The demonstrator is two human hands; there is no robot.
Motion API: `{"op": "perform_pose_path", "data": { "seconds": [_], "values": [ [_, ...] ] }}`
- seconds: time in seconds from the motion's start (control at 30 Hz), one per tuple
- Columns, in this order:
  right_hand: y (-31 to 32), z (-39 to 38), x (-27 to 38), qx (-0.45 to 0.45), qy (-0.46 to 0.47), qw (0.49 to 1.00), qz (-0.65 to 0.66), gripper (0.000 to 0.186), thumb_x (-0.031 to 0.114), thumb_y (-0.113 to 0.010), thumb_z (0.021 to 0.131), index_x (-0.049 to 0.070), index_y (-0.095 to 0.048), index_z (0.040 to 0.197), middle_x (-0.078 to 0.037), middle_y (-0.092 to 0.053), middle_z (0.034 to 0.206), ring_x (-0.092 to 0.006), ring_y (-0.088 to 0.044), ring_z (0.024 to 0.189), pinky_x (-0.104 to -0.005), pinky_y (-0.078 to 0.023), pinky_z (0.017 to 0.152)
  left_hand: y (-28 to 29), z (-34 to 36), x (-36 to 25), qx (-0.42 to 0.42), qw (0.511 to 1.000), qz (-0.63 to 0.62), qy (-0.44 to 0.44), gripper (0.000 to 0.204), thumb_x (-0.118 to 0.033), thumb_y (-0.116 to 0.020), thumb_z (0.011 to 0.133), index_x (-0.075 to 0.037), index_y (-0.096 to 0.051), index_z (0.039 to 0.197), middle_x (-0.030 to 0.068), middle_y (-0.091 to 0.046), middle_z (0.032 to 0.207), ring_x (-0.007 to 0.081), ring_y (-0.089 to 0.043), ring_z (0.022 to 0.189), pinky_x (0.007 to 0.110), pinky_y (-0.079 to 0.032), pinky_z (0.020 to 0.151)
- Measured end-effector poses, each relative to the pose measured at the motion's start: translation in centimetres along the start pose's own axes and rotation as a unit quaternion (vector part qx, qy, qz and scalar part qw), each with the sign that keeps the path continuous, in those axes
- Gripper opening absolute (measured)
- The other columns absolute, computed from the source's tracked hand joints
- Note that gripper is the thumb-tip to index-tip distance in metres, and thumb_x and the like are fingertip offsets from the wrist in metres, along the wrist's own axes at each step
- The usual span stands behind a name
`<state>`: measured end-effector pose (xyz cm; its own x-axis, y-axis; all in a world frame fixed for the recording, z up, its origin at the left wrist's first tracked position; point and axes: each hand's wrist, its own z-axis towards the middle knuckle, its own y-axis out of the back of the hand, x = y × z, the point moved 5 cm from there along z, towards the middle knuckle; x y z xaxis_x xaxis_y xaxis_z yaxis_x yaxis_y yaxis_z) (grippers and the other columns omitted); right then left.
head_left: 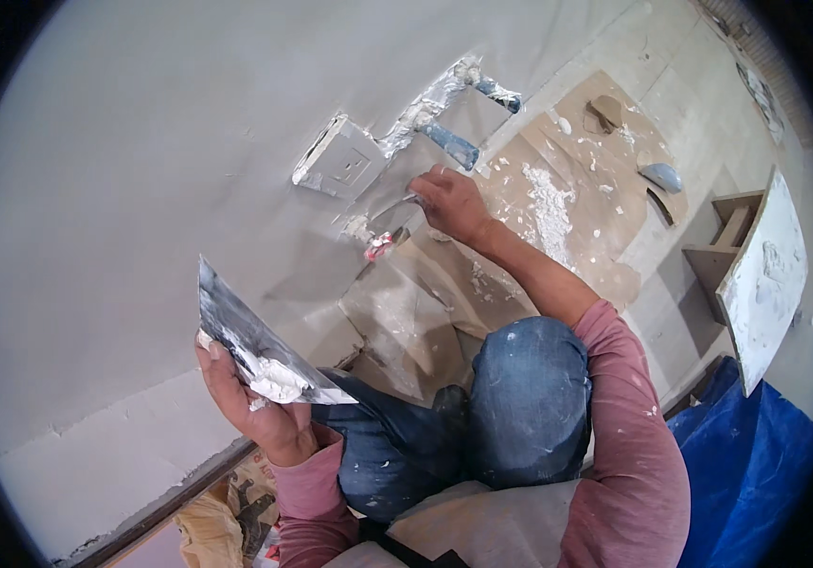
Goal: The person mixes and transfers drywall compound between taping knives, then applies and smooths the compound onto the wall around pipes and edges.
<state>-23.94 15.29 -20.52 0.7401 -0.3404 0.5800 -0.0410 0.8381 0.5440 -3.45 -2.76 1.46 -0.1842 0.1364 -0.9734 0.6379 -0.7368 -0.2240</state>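
Observation:
My left hand [253,409], at the lower left, grips a flat metal plastering trowel [241,317] from beneath. A lump of white plaster [279,380] lies along its lower edge. Close to the wall, my right hand [454,204] is closed around a small putty knife [393,207], its thin blade pointing left at the wall. Just below the blade, a red and white fitting [380,247] sticks out beside a rough plaster patch [356,227]. Above are a white wall socket [342,161] and two blue pipe stubs [450,145] set in rough white plaster.
Brown cardboard [591,204], littered with plaster crumbs, covers the floor by the wall. At the right, a plaster-smeared white board [764,275] rests on a wooden stand [715,260]. A blue tarp [752,464] lies below it, and bags [208,530] lie lower left.

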Motion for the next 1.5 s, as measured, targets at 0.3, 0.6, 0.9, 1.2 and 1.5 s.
{"op": "perform_pose_path", "data": {
  "seconds": [0.3,0.6,0.9,1.2,1.5],
  "values": [
    [1.2,0.9,-0.5,-0.020,-0.064,0.998,-0.015,0.026,0.004,-0.074,0.075,0.013,-0.063,0.096,-0.005,-0.065,0.089,-0.0282,-0.064,0.084,-0.0395,-0.054,0.068,0.3,0.2,0.4,-0.081,0.997,-0.007,-0.003,0.024,-0.029,-0.047,0.104,-0.010,-0.053,0.117,0.0012,-0.060,0.084,0.0107,-0.060,0.061,0.024,-0.049,0.046],
    [2.6,-1.2,-1.9,-0.050,-0.123,0.984,0.122,0.023,0.004,-0.070,0.073,0.011,-0.065,0.094,-0.009,-0.067,0.087,-0.0322,-0.065,0.082,-0.0416,-0.052,0.072,0.2,0.1,0.1,-0.083,0.996,0.000,-0.008,0.026,-0.029,-0.046,0.104,-0.009,-0.053,0.119,0.0013,-0.060,0.086,0.0106,-0.060,0.060,0.024,-0.048,0.048],
    [-2.3,-1.8,-1.4,0.066,-0.068,0.995,0.032,0.024,0.006,-0.069,0.074,0.013,-0.065,0.096,-0.009,-0.064,0.083,-0.0303,-0.062,0.087,-0.0438,-0.052,0.072,-0.3,-0.1,0.3,-0.038,0.999,0.001,0.002,0.033,-0.019,-0.040,0.102,-0.002,-0.049,0.128,0.0078,-0.060,0.108,0.0131,-0.059,0.092,0.028,-0.049,0.076],
    [0.8,-2.3,-4.3,-0.004,-0.147,0.982,0.116,0.022,0.005,-0.068,0.076,0.013,-0.067,0.096,-0.013,-0.063,0.083,-0.0339,-0.064,0.080,-0.0437,-0.052,0.073,-0.5,0.1,0.0,-0.076,0.997,0.012,-0.002,0.025,-0.029,-0.046,0.104,-0.009,-0.053,0.117,0.0015,-0.059,0.084,0.0107,-0.059,0.059,0.025,-0.047,0.046],
    [-1.8,-1.1,-1.3,0.028,-0.039,0.997,0.062,0.023,0.003,-0.069,0.076,0.010,-0.064,0.098,-0.010,-0.060,0.083,-0.0320,-0.062,0.081,-0.0427,-0.052,0.072,-0.6,0.1,0.2,-0.006,1.000,-0.020,0.009,0.032,-0.020,-0.038,0.102,-0.001,-0.049,0.126,0.0095,-0.061,0.109,0.0159,-0.061,0.097,0.031,-0.051,0.082]
  ]
}}
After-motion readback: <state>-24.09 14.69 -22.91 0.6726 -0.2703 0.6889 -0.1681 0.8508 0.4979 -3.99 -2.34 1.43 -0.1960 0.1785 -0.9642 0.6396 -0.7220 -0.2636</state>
